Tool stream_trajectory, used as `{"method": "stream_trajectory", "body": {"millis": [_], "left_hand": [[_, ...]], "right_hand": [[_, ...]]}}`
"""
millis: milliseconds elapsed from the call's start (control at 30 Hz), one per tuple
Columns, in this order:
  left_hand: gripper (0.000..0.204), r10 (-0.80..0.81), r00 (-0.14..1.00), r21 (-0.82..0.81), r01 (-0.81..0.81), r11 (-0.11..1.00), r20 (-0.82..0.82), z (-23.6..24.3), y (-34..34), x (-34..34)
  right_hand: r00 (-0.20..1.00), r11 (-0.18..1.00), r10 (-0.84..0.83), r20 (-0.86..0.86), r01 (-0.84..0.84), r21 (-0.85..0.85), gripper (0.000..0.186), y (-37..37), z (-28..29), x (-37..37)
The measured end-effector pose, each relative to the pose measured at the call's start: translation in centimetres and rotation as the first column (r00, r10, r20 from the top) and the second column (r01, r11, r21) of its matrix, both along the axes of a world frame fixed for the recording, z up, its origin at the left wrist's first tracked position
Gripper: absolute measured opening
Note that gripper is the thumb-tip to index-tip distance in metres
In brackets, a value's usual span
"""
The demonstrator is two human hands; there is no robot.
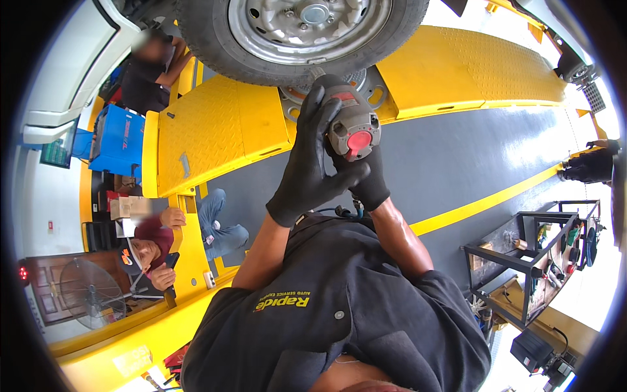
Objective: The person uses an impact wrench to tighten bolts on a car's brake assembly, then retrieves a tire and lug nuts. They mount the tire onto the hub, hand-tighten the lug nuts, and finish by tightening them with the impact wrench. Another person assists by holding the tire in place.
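Note:
An impact wrench [351, 125], grey with a red round piece at its back, is held in front of me and points up at the wheel [315, 14]. My left hand [304, 163], in a black glove, cups the wrench's left side, its thumb stretched out below the body. Behind and under the tool, my right hand [371, 183], also gloved in black, wraps round what appears to be the handle, mostly hidden. The wrench's nose lies in front of the lower edge of the tyre [215, 49]; whether it touches is unclear. Silver wheel nuts show around the hub.
Yellow ramps [222, 124] flank the round turning plate [372, 85] under the wheel. One person [147, 78] leans at the far left; another [157, 242] sits nearer with a phone. A blue case [117, 140] stands left, a black metal cart [529, 261] right. A fan [91, 291] stands lower left.

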State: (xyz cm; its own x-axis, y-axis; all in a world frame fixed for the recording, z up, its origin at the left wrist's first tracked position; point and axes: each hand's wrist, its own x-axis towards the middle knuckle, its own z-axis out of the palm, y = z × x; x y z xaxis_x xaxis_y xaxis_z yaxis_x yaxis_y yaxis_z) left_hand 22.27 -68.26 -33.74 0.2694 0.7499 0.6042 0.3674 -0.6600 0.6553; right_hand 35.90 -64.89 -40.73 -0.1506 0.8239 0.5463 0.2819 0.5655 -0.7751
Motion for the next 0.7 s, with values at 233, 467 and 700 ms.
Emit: {"method": "stream_trajectory", "body": {"millis": [233,467,700], "left_hand": [[0.078,-0.079,0.992,0.032,0.082,0.996,-0.095,0.4,1.4,-1.1],[0.081,-0.073,0.993,-0.018,0.072,0.997,-0.09,0.1,1.3,-0.7],[0.082,-0.087,0.994,0.0,0.087,0.996,-0.068,0.1,1.4,-0.5]], "right_hand": [[0.999,0.998,-0.038,-0.024,0.039,0.055,0.04,-0.6,-1.1,-0.8],[0.995,0.999,-0.031,-0.098,0.033,0.02,0.038,-0.8,-1.6,-0.6],[0.988,0.998,-0.061,-0.144,0.062,-0.001,0.035,-0.8,-0.9,-0.8]]}}
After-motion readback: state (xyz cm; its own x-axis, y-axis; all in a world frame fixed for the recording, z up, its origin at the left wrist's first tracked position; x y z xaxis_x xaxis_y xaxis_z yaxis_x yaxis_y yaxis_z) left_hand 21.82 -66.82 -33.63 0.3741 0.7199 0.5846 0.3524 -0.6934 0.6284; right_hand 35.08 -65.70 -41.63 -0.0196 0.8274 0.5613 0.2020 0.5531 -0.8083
